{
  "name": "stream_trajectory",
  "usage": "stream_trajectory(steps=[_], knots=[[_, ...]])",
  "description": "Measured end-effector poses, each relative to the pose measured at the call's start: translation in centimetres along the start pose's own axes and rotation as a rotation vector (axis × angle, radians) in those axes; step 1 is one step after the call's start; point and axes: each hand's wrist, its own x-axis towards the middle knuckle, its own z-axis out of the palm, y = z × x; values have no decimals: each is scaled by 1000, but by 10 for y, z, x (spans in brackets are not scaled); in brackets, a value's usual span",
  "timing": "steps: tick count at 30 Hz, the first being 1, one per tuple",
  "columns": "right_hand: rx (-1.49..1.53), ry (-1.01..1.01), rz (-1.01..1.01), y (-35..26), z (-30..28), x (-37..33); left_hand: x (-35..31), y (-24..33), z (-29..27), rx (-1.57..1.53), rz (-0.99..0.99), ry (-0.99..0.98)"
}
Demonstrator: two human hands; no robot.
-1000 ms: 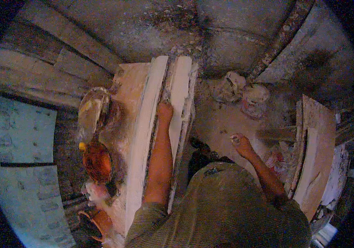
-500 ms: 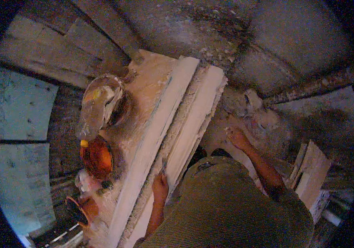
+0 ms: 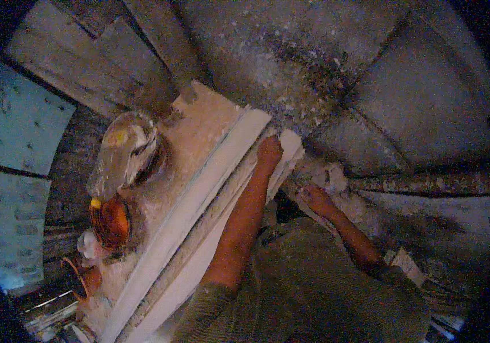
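Two long pale strips lie side by side on a wooden work board, a rough groove between them: the left strip (image 3: 199, 188) and the right strip (image 3: 199, 266). My left arm reaches across the right strip. My left hand (image 3: 270, 152) is at the far end of the strips, its fingers closed over the groove; what they hold, if anything, is hidden. My right hand (image 3: 316, 200) is just right of the strips' far end, fingers curled in. Whether something small sits in its fingers is too dark to make out.
Along the board's (image 3: 159, 208) left side stand a plastic bottle with a yellow cap (image 3: 95, 203), lying over a container, an orange bowl (image 3: 110, 223), a white-and-pink item (image 3: 90, 244) and a tipped orange-brown pot (image 3: 88, 280). Crumbs litter the floor (image 3: 308, 68) ahead. A pole (image 3: 428, 186) runs at right.
My left hand has moved forward along the groove, from the near-middle to the far end of the strips. My right hand has shifted slightly left. The whole view has turned.
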Motion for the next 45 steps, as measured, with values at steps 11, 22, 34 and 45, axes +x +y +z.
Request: stream_trajectory(steps=[11, 22, 34, 45], knots=[[-11, -100, 73, 177, -55, 50, -221, -30, -104, 287, -293, -328], [114, -257, 5, 152, -32, 71, 7, 34, -9, 226, -51, -131], [136, -203, 188, 79, -36, 6, -169, -82, -134, -450, -395, 274], [160, -173, 140, 27, -10, -9, -156, -126, -176, 219, -86, 58]])
